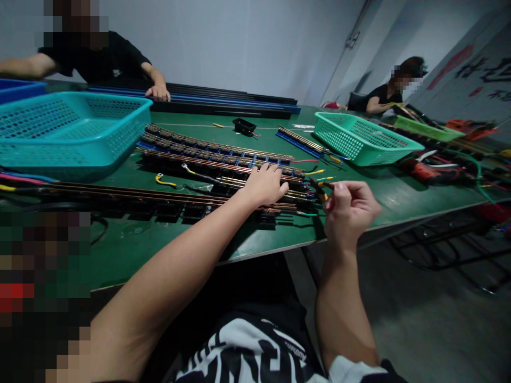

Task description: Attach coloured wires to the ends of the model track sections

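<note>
My left hand (265, 185) lies palm down over several long strips with copper-coloured bars (223, 169), its fingers stretched out across them. Close to the strips' right ends, my right hand (351, 207) is closed in a pinch. A thin dark piece with some yellow (318, 187) reaches from its fingertips toward those ends; I cannot make out its kind. Short coloured wires stick out there, among them a green wire (304, 214) and a red wire (305, 160). Left of my left hand lies a loose yellow wire with a ring terminal (164, 181).
A turquoise basket (75, 154) stands left, a green basket (367, 146) right. Behind are a small black box (244, 126), a short blue strip (299, 142) and long dark rails (223, 106) under a co-worker's hand (159, 93). Another person sits far right. The table's front edge (275, 249) is near.
</note>
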{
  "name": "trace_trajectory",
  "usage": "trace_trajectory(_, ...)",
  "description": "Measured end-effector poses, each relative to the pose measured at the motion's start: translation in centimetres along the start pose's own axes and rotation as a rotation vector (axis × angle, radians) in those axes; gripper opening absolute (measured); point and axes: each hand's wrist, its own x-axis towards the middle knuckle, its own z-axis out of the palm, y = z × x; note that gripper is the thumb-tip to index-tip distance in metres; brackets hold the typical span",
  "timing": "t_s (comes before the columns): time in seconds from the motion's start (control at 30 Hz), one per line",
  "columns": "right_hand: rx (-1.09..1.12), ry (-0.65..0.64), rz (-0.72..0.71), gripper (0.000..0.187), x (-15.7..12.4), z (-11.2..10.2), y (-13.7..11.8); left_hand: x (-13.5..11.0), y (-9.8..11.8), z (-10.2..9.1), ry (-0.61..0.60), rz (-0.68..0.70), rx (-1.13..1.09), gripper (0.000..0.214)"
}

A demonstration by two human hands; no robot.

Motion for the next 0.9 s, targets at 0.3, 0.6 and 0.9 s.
trace_trajectory(0.3,-0.298,-0.463,-0.269,0.011,-1.3,-0.4,0.2,0.1,0.0,0.2,0.025,0.001,0.008,0.051)
trace_trajectory(0.6,-0.353,-0.664,-0.307,0.011,-0.5,-0.9,0.0,0.1,0.0,0.2,0.012,-0.008,0.0,0.054)
trace_trajectory(0.9,0.018,-0.145,0.068,0.012,-0.8,0.0,0.4,0.1,0.0,0.2,0.004,-0.003,0.009,0.054)
